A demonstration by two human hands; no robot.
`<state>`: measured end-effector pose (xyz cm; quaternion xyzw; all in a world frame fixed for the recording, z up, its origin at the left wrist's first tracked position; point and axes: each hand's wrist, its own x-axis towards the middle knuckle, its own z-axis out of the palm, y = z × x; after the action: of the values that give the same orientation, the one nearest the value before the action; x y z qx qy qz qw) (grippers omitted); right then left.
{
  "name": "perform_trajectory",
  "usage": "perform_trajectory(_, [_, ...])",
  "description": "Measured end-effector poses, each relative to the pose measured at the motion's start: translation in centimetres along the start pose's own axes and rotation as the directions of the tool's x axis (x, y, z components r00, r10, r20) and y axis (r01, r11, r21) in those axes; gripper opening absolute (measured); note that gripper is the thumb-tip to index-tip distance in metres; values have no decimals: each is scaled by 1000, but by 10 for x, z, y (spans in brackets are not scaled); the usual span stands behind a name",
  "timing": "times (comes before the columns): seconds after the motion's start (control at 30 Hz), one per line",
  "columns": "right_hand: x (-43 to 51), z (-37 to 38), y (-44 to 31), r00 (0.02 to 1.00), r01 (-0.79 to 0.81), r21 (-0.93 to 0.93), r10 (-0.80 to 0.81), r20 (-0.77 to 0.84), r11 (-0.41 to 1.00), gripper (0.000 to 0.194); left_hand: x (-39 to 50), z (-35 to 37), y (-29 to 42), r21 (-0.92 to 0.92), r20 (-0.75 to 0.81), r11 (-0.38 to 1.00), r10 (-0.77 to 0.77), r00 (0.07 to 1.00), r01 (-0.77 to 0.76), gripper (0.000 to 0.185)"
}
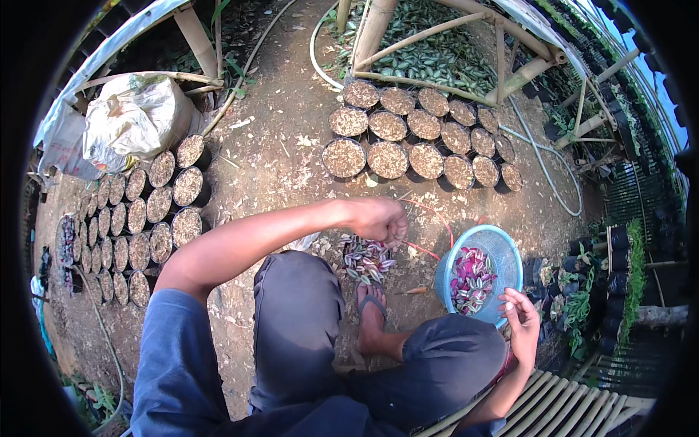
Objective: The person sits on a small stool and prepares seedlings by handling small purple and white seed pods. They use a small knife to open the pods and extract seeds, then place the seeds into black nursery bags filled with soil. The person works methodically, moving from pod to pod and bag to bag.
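My left hand [382,219] is over a pot of striped purple-and-green leafy cuttings [367,259] on the ground between my feet; its fingers are curled, and whether they pinch something is too small to tell. A red string [451,236] runs on the ground from near that hand towards a basket. The blue plastic basket [449,273] stands tilted at my right knee, with purple and striped cuttings [473,278] inside. My right hand [521,322] is at the basket's near right rim, thumb and fingers bent close together; a hold on the rim or a cutting cannot be made out.
Rows of black pots filled with brown medium stand ahead [387,159] and at the left [160,243]. A white sack [134,123] lies at the upper left. Hoses [551,150] cross the soil. Bamboo posts [374,33] frame leafy plants ahead; a bamboo slat bench [568,409] is at the lower right.
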<state>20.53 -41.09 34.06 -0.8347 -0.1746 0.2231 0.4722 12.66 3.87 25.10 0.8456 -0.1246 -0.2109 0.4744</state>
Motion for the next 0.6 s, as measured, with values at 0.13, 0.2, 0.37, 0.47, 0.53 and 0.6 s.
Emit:
perform_trajectory(0.13, [-1, 5, -56, 983, 171, -15, -172, -62, 985, 37, -15, -1, 4, 127, -13, 992, -21, 1000, 23, 23])
perform_trajectory(0.2, [-4, 14, -83, 970, 240, 20, -239, -41, 971, 36, -29, 0, 4, 24, -31, 999, -46, 998, 46, 25])
perform_trajectory(0.37, [-17, 47, -135, 927, 365, 52, -368, 71, 930, 32, -84, -17, 12, -11, -265, 1000, 7, 964, -10, 11])
perform_trajectory(0.47, [-13, 69, -146, 911, 384, 91, -393, 125, 919, 30, -126, -34, 28, -128, -439, 991, -27, 898, -33, 7])
perform_trajectory(0.53, [-2, 85, -148, 899, 390, 145, -410, 157, 909, 30, -159, -48, 44, -127, -571, 991, -49, 819, -29, 6])
perform_trajectory(0.6, [11, 100, -147, 894, 358, 217, -400, 200, 908, 30, -194, -62, 60, -215, -683, 973, -91, 725, -81, 6])
